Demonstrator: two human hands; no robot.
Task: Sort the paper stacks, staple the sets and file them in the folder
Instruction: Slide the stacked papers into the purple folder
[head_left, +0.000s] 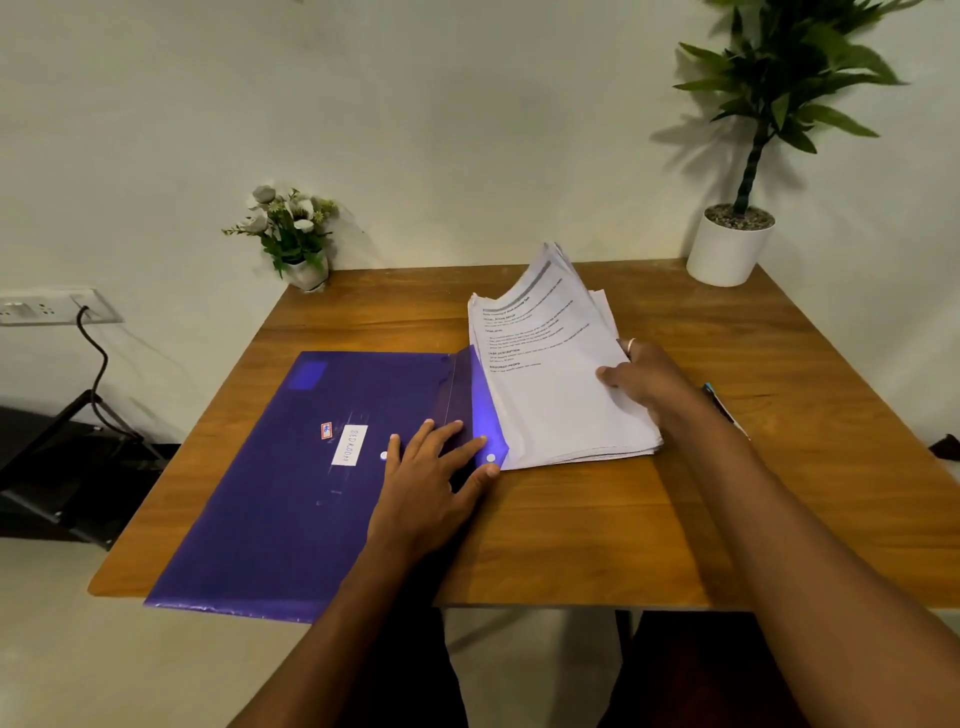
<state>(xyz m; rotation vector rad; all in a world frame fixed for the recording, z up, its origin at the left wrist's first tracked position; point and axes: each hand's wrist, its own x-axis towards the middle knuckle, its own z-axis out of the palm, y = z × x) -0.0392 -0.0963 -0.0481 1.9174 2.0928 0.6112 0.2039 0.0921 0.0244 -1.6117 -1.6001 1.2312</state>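
Head view: a wooden counter carries a purple folder, which lies flat with its near corner hanging over the counter's front edge. Just right of the folder lies a stack of papers; its left edge is under the folder's see-through flap, and its top sheets curl upward at the far end. Far right of the folder, against the wall, a tall plant stands in a white pot. The left hand rests on the folder's right part, its fingers straight and spread, pressing the flap flat, with the thumb by the flap's snap. The right hand, right of the folder, pinches the papers' right edge, thumb on top and the other fingers tucked behind the sheets. Beyond the folder, a small flower pot stands by the wall. A white label is stuck on the folder's middle.
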